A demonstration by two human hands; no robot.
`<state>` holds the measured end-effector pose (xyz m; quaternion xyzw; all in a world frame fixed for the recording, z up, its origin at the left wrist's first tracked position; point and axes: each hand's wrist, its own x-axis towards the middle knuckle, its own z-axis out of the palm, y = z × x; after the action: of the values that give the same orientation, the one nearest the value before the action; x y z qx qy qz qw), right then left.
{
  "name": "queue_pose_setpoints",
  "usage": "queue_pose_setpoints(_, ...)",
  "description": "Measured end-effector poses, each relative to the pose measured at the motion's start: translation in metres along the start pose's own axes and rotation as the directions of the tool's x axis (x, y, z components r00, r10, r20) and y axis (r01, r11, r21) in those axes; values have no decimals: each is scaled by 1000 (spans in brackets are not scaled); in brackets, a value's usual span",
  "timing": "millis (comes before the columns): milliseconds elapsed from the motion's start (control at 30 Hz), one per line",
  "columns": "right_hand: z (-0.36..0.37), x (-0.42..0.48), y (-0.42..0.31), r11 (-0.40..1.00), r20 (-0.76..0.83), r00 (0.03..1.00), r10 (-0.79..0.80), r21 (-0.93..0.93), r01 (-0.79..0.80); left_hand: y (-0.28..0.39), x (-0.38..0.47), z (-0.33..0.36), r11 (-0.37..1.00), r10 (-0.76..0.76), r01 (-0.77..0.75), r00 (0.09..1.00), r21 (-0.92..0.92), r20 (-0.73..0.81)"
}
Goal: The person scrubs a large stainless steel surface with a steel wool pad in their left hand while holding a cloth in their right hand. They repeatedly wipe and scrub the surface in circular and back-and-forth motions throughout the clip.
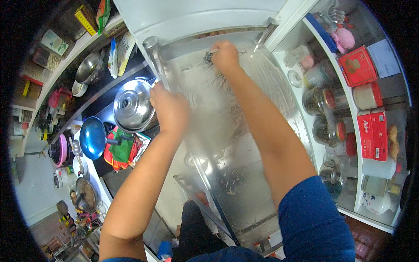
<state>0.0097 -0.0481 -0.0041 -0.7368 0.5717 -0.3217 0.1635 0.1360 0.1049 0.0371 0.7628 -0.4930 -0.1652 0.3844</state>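
Observation:
My right hand (226,58) grips a dark metallic scrubber (208,57), which touches a broad upright glass or clear panel (235,95) smeared with whitish, streaky suds. My left hand (168,106) is slightly blurred and holds the panel's near left edge, its fingers curled over the edge bar. Behind that hand, to the left, stands a lidded steel pot (132,106). Smaller wet drops and shiny patches cover the lower part of the panel.
Left of the pot lie a blue frying pan (92,137) and a green and red cloth (121,149). Shelves with jars (327,131) and red boxes (373,134) line the right side. More containers fill the shelf (72,52) at the upper left. A metal post (266,31) stands at the far right corner.

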Motion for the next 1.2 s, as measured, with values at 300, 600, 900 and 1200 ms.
queue_pose_setpoints(300, 7, 8, -13, 998, 118, 993, 0, -57, 7, -3, -3, 0, 999, 19, -18, 999, 31, -29)
queue_pose_setpoints(600, 16, -3, -20, 976, 146, 965, -216, 35, 213, -5, -5, -6, 1000, 3, -4, 1000, -13, -27)
queue_pose_setpoints(900, 12, -13, -29, 994, 212, 972, -104, -11, 108, 1, -7, -5, 999, -19, 19, 1000, -34, 12)
queue_pose_setpoints(1200, -5, -5, -9, 997, 178, 982, -71, 15, 69, 0, -3, -1, 1000, 1, -1, 1000, 0, 14)
